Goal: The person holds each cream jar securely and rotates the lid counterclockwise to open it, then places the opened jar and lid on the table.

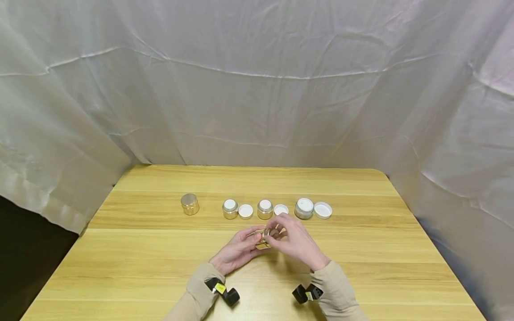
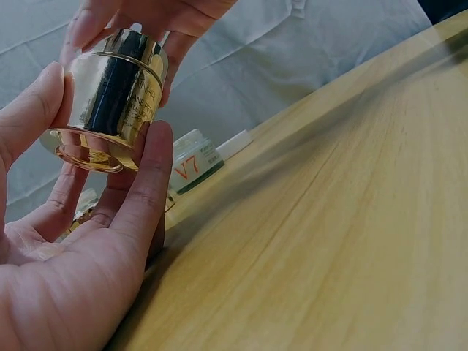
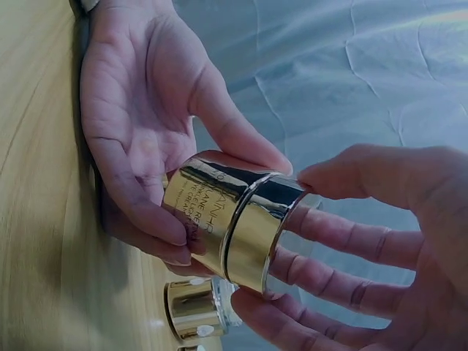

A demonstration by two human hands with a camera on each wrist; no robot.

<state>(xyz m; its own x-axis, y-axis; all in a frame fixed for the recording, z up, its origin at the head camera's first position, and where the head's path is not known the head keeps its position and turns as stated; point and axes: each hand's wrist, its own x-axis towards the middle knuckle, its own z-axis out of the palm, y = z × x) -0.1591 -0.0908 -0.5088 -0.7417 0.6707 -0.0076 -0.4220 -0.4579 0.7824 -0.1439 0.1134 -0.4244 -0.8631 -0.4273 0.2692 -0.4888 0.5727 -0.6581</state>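
Observation:
A shiny gold eye cream jar [image 3: 208, 208] with dark printed lettering is held tilted above the table, in front of the row of jars. My left hand [image 1: 237, 250] grips its body between thumb and fingers. At the other end, my right hand [image 1: 295, 238] has its thumb and fingertips around the gold lid [image 3: 267, 238]. The lid sits on the jar, with a thin seam between the two in the right wrist view. From the left wrist, the jar's base [image 2: 88, 152] faces the camera and the right fingers reach over the lid's far side.
A closed gold jar [image 1: 190, 204] stands at the left. Two small gold jars [image 1: 230, 214] [image 1: 265, 214] stand uncovered, white lids [image 1: 246, 211] [image 1: 281, 208] beside them. Farther right is a larger jar [image 1: 304, 209], marked V7, with its lid [image 1: 323, 210]. Fabric surrounds the wooden table [image 1: 140, 258].

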